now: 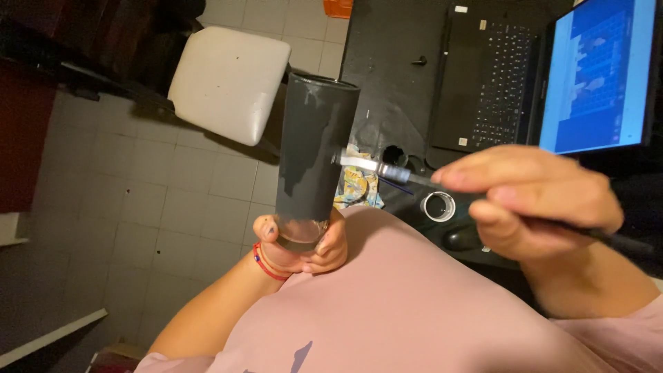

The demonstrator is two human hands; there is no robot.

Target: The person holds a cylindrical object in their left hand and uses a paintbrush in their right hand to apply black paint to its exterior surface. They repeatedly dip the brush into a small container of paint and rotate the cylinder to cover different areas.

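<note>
We see a black desk (387, 41) at 1 o'clock, one laptop (545, 76), one chair (228, 79). Our left hand (300, 245) holds one glass (314, 148); our right hand (532, 200) pinches one brush (387, 168).

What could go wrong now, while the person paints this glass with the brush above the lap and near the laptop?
1. The left hand holds the tall glass only by its clear base, so it might slip and fall to the tiled floor.
2. The brush in the right hand touches the dark coat; paint may drip on the pink shirt.
3. The open laptop is close to splashes.
</note>
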